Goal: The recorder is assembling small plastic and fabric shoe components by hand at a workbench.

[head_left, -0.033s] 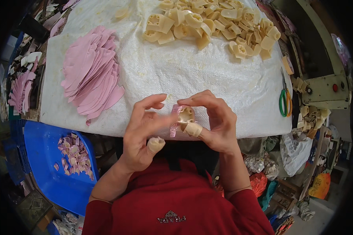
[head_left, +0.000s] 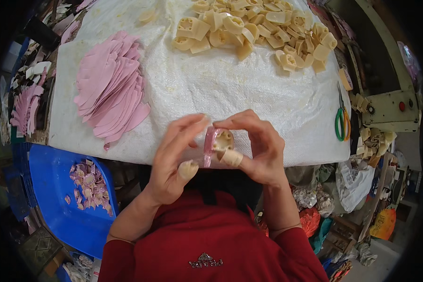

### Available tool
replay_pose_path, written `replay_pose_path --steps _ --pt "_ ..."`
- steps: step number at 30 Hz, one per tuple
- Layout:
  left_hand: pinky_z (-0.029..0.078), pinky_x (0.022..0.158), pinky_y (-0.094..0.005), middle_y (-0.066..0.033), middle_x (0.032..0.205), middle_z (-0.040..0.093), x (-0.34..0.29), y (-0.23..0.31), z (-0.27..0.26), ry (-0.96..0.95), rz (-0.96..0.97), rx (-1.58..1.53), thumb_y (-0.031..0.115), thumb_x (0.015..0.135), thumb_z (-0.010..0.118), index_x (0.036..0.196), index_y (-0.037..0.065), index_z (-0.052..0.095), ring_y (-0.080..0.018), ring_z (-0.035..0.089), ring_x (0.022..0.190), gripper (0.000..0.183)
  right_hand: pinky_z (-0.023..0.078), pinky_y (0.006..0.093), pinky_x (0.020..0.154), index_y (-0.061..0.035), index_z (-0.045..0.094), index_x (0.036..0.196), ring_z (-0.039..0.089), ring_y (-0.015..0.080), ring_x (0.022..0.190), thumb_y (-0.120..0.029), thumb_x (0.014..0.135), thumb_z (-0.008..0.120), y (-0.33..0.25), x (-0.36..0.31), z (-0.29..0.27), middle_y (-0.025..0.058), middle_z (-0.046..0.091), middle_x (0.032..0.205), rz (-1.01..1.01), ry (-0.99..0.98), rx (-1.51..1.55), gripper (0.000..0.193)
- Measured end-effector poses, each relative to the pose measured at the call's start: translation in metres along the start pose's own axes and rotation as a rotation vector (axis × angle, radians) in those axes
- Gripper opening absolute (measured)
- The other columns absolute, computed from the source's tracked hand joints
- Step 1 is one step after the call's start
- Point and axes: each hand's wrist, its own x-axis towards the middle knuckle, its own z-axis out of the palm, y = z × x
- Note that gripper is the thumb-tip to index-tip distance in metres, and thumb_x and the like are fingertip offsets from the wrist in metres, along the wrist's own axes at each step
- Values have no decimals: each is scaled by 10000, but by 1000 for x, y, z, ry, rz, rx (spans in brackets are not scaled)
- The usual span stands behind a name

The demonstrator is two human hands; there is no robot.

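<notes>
My right hand point(head_left: 263, 148) grips a hollow beige shoe heel point(head_left: 224, 139) between fingertips and taped thumb, above the front edge of the table. A strip of glittery pink covering point(head_left: 208, 148) lies along the heel's left side, its lower end hanging past the heel. Close to that strip is my left hand point(head_left: 169, 162), its fingers apart and slightly blurred, its thumb also taped. No held thing shows in it. A fanned stack of pink cut pieces point(head_left: 110, 87) lies left of the hands, and a heap of bare beige heels point(head_left: 268, 28) sits at the far side.
A white woven sheet point(head_left: 183, 89) covers the table. Green and orange handled scissors point(head_left: 341, 122) lie at its right edge. Below left stands a blue tub point(head_left: 51, 188) holding several glittery pink-covered heels point(head_left: 90, 188). A white plastic bag point(head_left: 355, 183) sits at lower right.
The fingers of my left hand have shifted slightly, and the pink strip now lies straighter and closer along the heel. My right hand keeps its hold.
</notes>
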Motion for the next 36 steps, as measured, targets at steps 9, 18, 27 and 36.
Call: replay_pose_path --steps 9,18,27,36 --pt "432 788 -253 -89 1023 514 -4 -3 13 -78 -373 -297 231 973 367 1426 -7 143 -124 522 851 559 379 375 929 -54 587 1132 499 258 997 -199 752 728 3 -11 27 63 589 1062 -61 17 -88 430" --pt "438 625 -231 -84 960 504 -5 0 27 -23 -229 -267 471 969 362 1351 -19 228 -92 512 751 637 422 182 359 -21 565 1051 562 86 537 -157 930 496 8 -12 26 76 554 1034 466 -141 561 195" --pt "407 775 -232 -77 1078 461 -4 -4 31 215 -268 -195 325 974 352 1345 25 258 -86 483 872 486 388 271 863 -19 442 1312 477 179 1003 -301 993 384 3 -26 62 115 481 1091 264 124 554 430" --pt "392 770 -240 -50 1043 468 -3 -4 33 144 -236 -215 363 948 372 1352 57 257 -93 461 873 520 428 258 753 -51 484 1288 504 150 872 -289 990 392 2 -17 58 49 497 1013 62 146 130 392"
